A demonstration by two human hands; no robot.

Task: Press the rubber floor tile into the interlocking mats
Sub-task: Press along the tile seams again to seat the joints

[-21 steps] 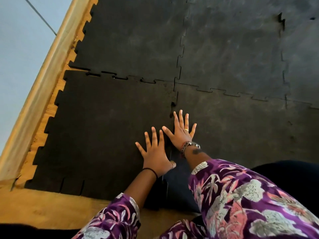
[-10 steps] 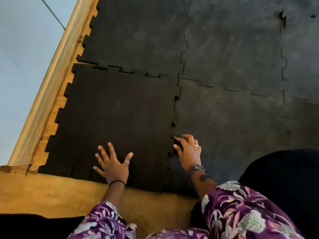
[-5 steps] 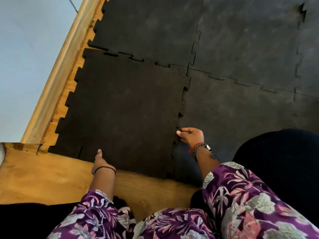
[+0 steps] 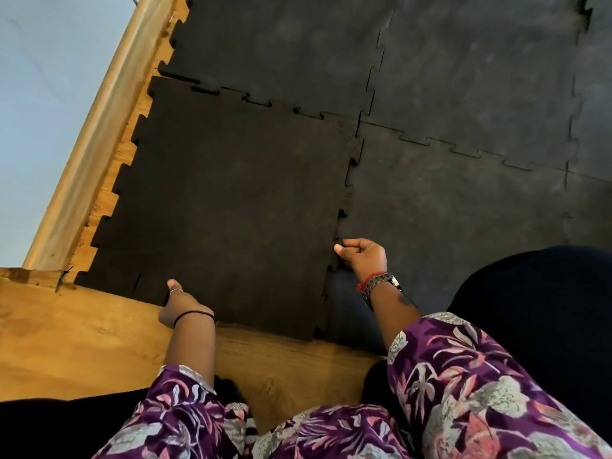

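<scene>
Along the toothed seam, right hand (image 4: 362, 258) pinching the rubber floor tile (image 4: 231, 207) edge to realign tabs with interlocking mats (image 4: 463, 207); left hand (image 4: 177, 304) curled gripping near edge.

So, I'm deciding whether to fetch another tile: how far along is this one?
Done: the rubber floor tile lies in its corner. In hand: right hand pinches its right seam; left hand at its near edge. Left: gaps show along the far seam.
</scene>
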